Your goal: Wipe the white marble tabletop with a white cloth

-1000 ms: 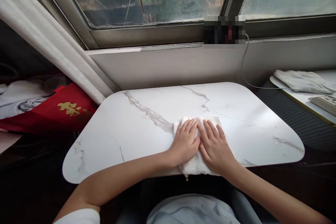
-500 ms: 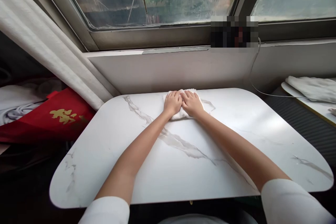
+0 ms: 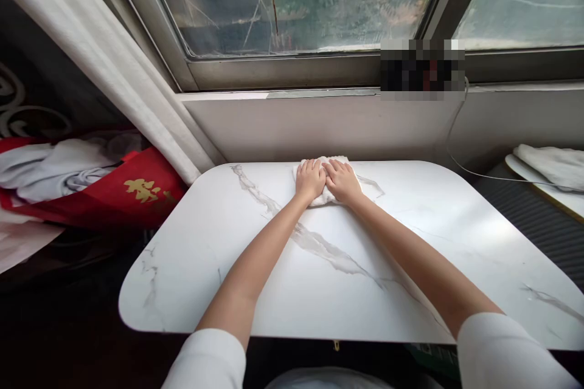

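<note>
Both of my hands press a folded white cloth (image 3: 326, 197) onto a white marble-patterned table (image 3: 191, 267), close to its far edge by the wall. My left hand (image 3: 311, 180) lies on the left part of the cloth, its fingers together and curved over the fabric. Beside it, my right hand (image 3: 341, 181) grips the right part, its fingertips near those of the left. Cloth shows around and between the hands; the palms hide the rest.
A window (image 3: 292, 6) and a low wall stand behind the table. At left hang a pale curtain (image 3: 132, 73) and a red bag (image 3: 114, 200) with light fabric in it. A white cable (image 3: 493, 177) runs right toward another folded cloth (image 3: 554, 164) on a side surface.
The view has turned slightly left, so more of the red bag shows and the table sits farther right. My hands stay on the cloth at the far edge, with little movement across the table.
</note>
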A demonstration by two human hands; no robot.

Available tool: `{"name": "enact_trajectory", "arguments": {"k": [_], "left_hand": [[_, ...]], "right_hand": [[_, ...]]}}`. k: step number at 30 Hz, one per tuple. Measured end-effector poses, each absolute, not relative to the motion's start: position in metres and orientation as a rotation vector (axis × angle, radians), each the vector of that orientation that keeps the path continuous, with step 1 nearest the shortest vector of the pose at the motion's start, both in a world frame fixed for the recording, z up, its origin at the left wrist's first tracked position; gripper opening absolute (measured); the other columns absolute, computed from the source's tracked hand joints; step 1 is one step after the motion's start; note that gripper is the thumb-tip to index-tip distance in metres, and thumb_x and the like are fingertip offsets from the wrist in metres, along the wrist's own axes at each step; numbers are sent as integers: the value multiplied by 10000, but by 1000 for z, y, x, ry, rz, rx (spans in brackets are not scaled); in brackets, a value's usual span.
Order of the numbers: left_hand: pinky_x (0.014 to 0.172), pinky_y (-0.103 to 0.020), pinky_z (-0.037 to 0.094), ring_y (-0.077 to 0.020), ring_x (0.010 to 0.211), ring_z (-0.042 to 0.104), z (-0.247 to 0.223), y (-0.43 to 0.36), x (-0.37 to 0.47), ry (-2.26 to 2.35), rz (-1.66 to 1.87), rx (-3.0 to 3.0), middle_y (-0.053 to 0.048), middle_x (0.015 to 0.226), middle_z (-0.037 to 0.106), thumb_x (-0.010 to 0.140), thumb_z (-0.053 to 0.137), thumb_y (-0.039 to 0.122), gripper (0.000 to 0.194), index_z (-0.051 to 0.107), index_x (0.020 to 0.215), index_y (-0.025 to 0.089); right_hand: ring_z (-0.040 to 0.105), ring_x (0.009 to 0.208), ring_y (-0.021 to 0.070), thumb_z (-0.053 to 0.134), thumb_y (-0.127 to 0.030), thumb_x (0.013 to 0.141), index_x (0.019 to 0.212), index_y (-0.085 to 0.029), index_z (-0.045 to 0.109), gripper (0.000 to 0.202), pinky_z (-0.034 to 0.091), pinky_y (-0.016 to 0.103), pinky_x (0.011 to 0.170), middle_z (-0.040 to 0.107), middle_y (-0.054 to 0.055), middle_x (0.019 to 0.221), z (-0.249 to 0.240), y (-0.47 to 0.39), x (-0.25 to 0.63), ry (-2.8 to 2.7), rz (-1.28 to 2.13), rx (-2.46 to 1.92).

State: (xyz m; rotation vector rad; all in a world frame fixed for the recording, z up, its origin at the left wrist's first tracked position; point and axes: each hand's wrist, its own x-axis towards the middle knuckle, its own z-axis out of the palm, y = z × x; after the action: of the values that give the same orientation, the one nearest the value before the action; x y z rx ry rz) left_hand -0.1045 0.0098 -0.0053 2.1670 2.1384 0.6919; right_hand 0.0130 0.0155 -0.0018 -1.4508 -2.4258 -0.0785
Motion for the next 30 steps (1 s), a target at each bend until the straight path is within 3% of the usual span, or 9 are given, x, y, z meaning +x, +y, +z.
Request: {"name": "enact_trajectory", "arguments": {"k": [10,15,21,30], "left_hand": [[1170,-439,212,-230,1398,297,-7,-168,-122,1962,530,2323,-100,1485,400,952,280,230,476,397,1406,149],[1168,-475,211,-233,1409,264,0,-224,-134,1900,437,2286,-98,1509,358,933,265,205,509,347,1432,143],[1147,-447,258,-225,1359,338,-1,-202,-153,1918,499,2235,-102,1442,444,916,284,180,483,409,1381,144],[1064,-403,362,-235,1187,502,-10,-74,-217,2016,797,2196,-96,1260,589,923,334,208,375,553,1222,157]], "right_hand": [[333,1361,345,297,-298,928,1436,-77,390,562,254,544,1084,421,188,1454,-13,-162,15,-2567,-272,-1329],[304,1366,393,339,-338,914,1428,-34,394,600,241,598,1088,410,223,1449,-9,-207,10,-2644,-234,-1166],[251,1395,379,311,-332,934,1445,-16,350,602,195,593,1111,361,223,1479,-8,-188,-10,-2661,-167,-1129],[317,1361,323,332,-289,927,1380,-69,430,513,181,511,1117,410,206,1447,-2,-69,-82,-2537,39,-1222]]}}
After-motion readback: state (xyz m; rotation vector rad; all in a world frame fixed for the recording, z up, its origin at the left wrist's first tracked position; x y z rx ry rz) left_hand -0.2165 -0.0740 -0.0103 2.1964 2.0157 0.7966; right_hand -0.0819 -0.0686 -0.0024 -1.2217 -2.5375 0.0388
